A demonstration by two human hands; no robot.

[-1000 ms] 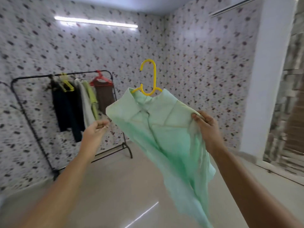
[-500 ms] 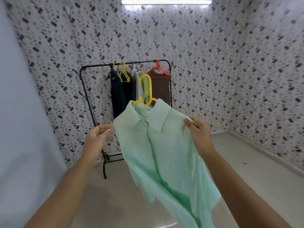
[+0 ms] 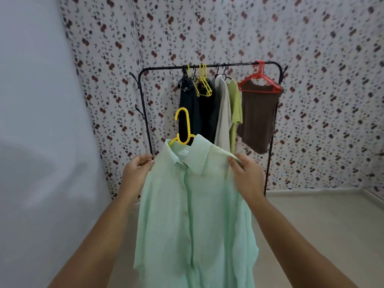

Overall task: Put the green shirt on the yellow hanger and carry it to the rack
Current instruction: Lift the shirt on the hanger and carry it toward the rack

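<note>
A pale green shirt [image 3: 193,215] hangs on a yellow hanger [image 3: 182,127] in front of me; only the hanger's hook and neck show above the collar. My left hand [image 3: 137,170] pinches the shirt's left shoulder. My right hand [image 3: 245,173] grips the right shoulder. The black clothes rack [image 3: 207,65] stands straight ahead against the flowered wall, behind the shirt.
On the rack hang dark garments [image 3: 191,113], a white and a lime top [image 3: 232,109], a brown top on a red hanger [image 3: 258,81], and spare yellow hangers [image 3: 202,84]. A plain white wall [image 3: 41,121] rises at the left. Pale floor [image 3: 322,225] spreads to the right.
My view has swung so the rack is centred and nearer. My left hand, open and apart before, has closed on the shirt's left shoulder. The shirt now hangs straighter.
</note>
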